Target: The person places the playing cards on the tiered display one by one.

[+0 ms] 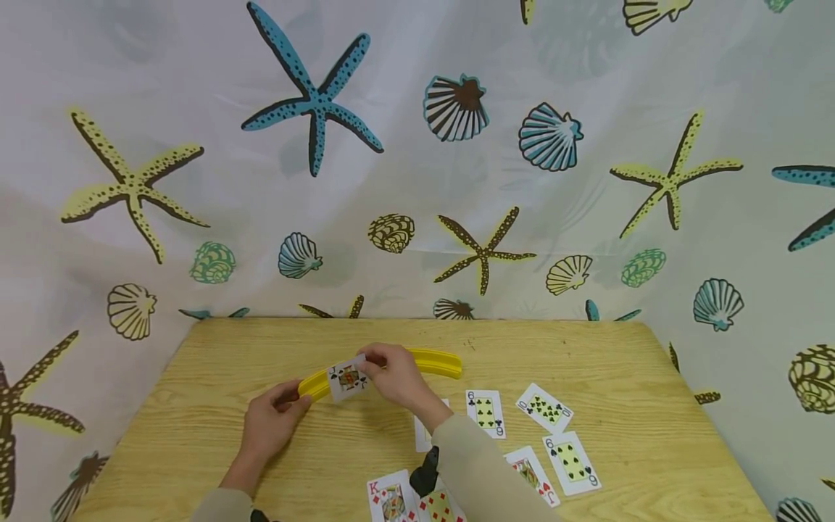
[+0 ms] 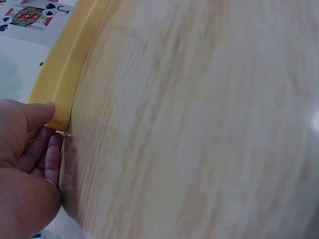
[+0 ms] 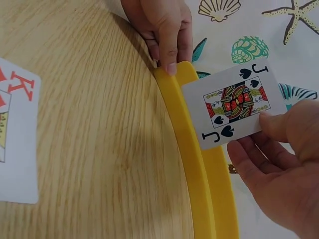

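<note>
Where right grip pinches, a card reads "J".

1. A screened-off tabletop space; whether home or studio cannot be told.
2. Pale cloth printed with starfish and seashells hangs along the far, left and right sides.
3. A wood-grain table stands inside it, with playing cards towards the near right.

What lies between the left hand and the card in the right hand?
One end of the yellow holder lies between the left hand and the card, shown in the head view.
</note>
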A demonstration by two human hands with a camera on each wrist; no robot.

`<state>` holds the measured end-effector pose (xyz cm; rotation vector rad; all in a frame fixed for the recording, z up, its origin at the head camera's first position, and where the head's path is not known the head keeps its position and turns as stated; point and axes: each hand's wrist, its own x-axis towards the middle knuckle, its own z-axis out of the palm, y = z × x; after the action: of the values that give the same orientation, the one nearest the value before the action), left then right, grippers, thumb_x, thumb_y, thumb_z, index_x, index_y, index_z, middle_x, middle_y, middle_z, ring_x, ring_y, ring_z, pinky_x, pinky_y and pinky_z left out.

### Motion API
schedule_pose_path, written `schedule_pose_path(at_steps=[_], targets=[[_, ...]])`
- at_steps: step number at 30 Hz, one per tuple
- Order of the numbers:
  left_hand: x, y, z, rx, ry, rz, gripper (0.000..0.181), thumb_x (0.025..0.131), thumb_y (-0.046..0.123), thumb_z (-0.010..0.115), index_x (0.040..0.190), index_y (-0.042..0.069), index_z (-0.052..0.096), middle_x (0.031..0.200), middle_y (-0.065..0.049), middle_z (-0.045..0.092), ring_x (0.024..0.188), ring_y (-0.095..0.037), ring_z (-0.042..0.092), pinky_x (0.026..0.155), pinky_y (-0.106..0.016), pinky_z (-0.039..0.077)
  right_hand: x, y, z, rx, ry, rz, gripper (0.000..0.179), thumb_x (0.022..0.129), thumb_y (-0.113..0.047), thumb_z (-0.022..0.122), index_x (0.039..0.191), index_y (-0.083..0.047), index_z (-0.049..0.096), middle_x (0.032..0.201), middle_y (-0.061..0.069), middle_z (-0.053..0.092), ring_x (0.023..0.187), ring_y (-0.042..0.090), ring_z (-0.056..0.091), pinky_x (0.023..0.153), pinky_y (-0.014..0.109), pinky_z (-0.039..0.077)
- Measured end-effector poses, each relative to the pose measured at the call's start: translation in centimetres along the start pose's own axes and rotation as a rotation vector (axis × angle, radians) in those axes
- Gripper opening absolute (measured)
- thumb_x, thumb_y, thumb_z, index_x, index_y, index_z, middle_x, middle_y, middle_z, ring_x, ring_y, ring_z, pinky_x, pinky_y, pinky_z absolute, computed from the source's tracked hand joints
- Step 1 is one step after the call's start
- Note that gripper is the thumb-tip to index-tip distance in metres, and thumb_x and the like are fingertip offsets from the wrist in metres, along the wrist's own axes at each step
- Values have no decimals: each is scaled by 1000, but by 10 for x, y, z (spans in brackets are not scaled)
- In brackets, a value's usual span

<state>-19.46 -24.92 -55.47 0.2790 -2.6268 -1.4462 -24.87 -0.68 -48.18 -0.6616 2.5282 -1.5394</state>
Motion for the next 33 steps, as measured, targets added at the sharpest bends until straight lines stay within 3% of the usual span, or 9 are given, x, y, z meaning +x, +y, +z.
schedule_pose_path(at_steps=[10, 18, 27, 33], targets=[[0, -1, 0, -1, 2, 16, 45, 102, 18, 71, 141, -2, 64, 129, -26, 72, 111, -35, 72, 80, -12, 51, 12, -6, 6, 30, 1, -4, 25, 107, -17, 61, 125, -7, 75, 119, 11, 76, 108, 26, 70, 86, 30, 57], [-1, 2, -1, -19, -7, -16, 45, 103, 19, 70, 143, 0, 63, 131, -25, 71, 112, -33, 71, 80, -12, 51, 18, -8, 13, 55, -12, -1, 24, 107, -17, 62, 126, -8, 74, 119, 10, 75, 107, 23, 70, 85, 28, 56], [-3, 1, 1, -30, 6, -16, 44, 102, 17, 71, 140, -2, 64, 128, -27, 71, 107, -32, 73, 77, -13, 52, 24, -11, 18, 25, -14, 4, 26, 108, -21, 60, 128, -10, 74, 119, 6, 76, 106, 16, 69, 86, 24, 56], [-2, 1, 0, -21, 3, -13, 44, 103, 17, 69, 142, -1, 63, 131, -27, 70, 114, -36, 71, 78, -11, 50, 27, -14, 20, 15, -3, -15, 24, 108, -21, 61, 125, -10, 75, 116, 7, 77, 103, 15, 70, 84, 23, 56]])
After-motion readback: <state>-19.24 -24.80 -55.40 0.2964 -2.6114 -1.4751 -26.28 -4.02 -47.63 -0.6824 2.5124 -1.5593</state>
